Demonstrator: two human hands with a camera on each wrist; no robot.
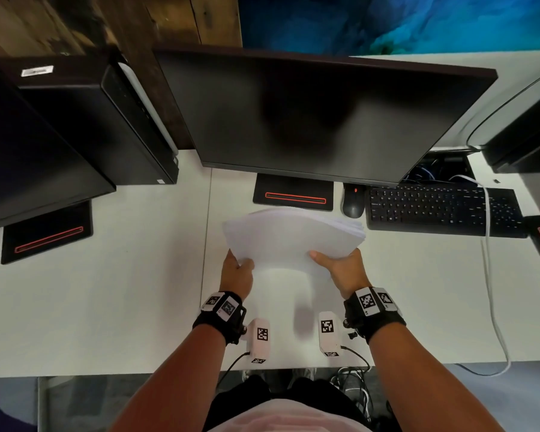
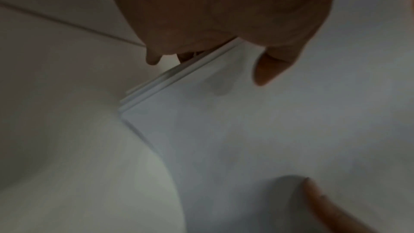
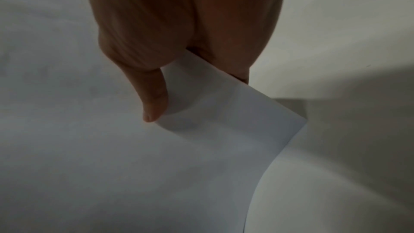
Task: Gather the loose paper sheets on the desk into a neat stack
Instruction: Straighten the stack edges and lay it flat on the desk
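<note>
A bundle of white paper sheets (image 1: 290, 238) is lifted above the white desk (image 1: 106, 307), in front of the monitor, and bows upward in the middle. My left hand (image 1: 239, 271) grips its near left corner, thumb on top. My right hand (image 1: 340, 266) grips the near right corner the same way. In the left wrist view the paper sheets (image 2: 224, 130) show slightly stepped edges under my left hand (image 2: 224, 24). In the right wrist view my right hand (image 3: 179, 42) pinches the paper sheets (image 3: 156, 166) with the thumb on top.
A black monitor (image 1: 309, 120) stands just behind the sheets on its stand (image 1: 293, 194). A mouse (image 1: 353, 201) and keyboard (image 1: 443, 210) lie to the right, with a white cable (image 1: 493, 291). A second monitor and a computer tower (image 1: 91, 120) stand on the left.
</note>
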